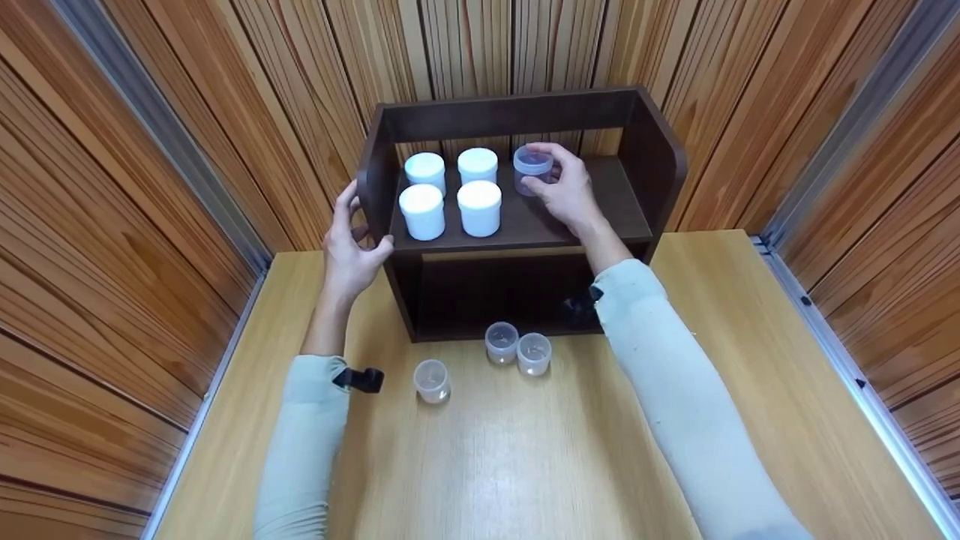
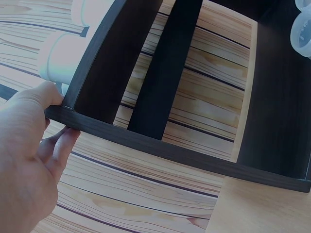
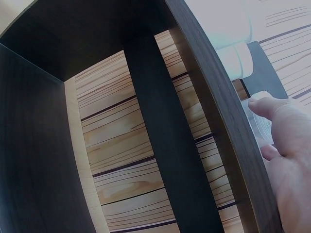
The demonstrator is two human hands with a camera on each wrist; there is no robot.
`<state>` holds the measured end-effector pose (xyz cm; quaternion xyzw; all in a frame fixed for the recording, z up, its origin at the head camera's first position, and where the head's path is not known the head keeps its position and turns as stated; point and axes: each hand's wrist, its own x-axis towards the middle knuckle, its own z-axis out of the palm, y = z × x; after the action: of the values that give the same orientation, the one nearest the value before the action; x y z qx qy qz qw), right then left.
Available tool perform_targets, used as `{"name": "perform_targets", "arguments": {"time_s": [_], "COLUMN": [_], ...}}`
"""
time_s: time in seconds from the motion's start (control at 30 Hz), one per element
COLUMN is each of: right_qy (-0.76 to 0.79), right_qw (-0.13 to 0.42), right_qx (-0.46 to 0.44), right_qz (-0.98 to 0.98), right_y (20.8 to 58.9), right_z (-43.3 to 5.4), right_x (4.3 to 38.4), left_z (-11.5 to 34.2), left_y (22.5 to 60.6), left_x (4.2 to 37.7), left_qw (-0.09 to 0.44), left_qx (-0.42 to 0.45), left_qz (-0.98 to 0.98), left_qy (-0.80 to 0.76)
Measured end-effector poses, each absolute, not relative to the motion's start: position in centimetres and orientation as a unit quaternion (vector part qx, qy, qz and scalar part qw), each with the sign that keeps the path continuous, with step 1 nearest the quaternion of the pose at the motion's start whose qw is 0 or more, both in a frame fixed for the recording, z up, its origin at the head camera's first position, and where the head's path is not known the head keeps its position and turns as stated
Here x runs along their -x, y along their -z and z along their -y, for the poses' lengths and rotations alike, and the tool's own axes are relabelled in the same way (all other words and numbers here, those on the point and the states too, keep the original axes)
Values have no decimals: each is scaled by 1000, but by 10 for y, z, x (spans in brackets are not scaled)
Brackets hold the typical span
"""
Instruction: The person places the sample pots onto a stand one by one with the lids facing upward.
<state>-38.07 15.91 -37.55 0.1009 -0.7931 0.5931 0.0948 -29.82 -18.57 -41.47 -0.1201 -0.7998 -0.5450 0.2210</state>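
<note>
On the dark shelf's (image 1: pixel 547 225) upper tier, to the right of four white jars (image 1: pixel 480 214), a clear jar (image 1: pixel 526 168) is clasped by the right hand's (image 1: pixel 568 189) fingers, while the left side panel (image 1: pixel 377 187) is gripped by the left hand's (image 1: pixel 351 255).

Toward the left end of the dark brown shelf (image 1: pixel 656 157), four white jars (image 1: pixel 480 210) stand two by two on its upper board, while the right hand (image 1: pixel 570 187) holds a translucent cup (image 1: pixel 528 169) at that board, a little right of the shelf's middle. The left hand (image 1: pixel 352 251) grips the shelf's left side panel. On the tabletop (image 1: pixel 480 465), two clear cups (image 1: pixel 502 345) stand just before the shelf's lower front edge, and a single clear cup (image 1: pixel 432 381) stands farther out from it, toward its left end.
</note>
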Motion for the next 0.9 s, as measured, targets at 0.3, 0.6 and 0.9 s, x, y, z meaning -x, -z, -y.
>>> {"name": "perform_targets", "arguments": {"time_s": [0.3, 0.6, 0.9], "right_qy": [-613, -643, -635], "right_qw": [117, 147, 143], "right_qx": [-109, -106, -122], "right_qz": [773, 745, 750], "right_y": [378, 378, 378], "right_z": [-162, -166, -173], "right_x": [378, 369, 354], "left_z": [186, 187, 187], "left_y": [415, 415, 415], "left_x": [299, 301, 300], "left_qw": [219, 220, 217], "left_qx": [112, 115, 112], "left_qz": [800, 801, 802], "left_qy": [547, 545, 544]}}
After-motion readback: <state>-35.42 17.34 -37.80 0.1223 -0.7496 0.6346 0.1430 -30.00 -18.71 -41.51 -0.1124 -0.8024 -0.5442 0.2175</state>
